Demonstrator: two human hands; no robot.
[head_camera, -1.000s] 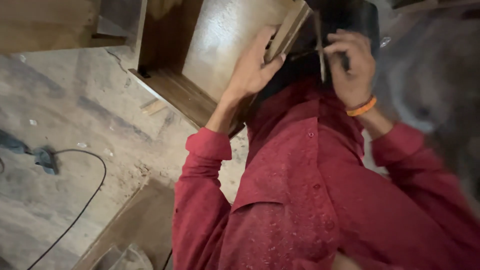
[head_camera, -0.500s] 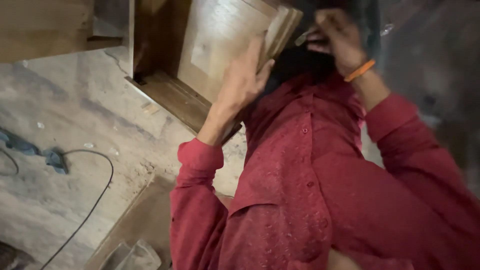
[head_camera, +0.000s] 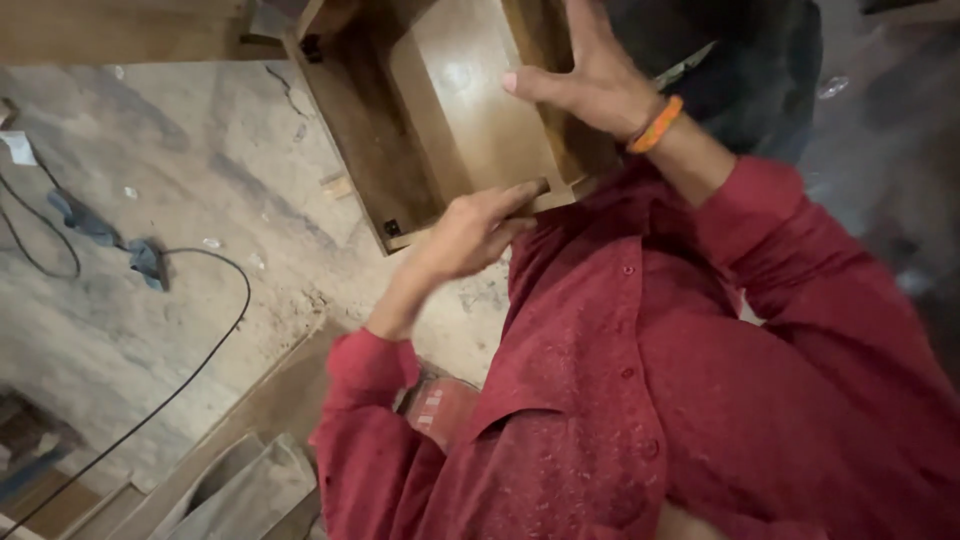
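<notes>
One wooden drawer box (head_camera: 470, 110) sits on the dusty floor (head_camera: 180, 200), open side up and seen from above; it is the only container in view. Its pale bottom panel is bare wherever it shows, and nothing can be seen lying inside it. Its darker side walls rise around the panel, with a small dark fitting at the far corner and another at the near left corner.

Two hands work on the box. The left hand (head_camera: 475, 232) is at the box's near edge, fingers curled loosely over the rim of the near wall and touching it, thumb side up; it grips the rim rather than closing fully. The right hand (head_camera: 590, 75) is over the box's right wall, fingers spread wide and pressed flat against the wood, holding nothing. One orange wristband (head_camera: 655, 125) circles that wrist. Both arms wear red sleeves of one red shirt (head_camera: 620, 380), which fills the space nearer than the box.

Left of the box, one black cable (head_camera: 215, 340) curves across the floor, and a crumpled blue-grey cloth (head_camera: 145, 258) lies by it, well apart from the box. A small wood offcut (head_camera: 335, 185) rests just beside the box's left wall. Nearer than the box, to its left, flat boards (head_camera: 240, 480) lie on the floor.
</notes>
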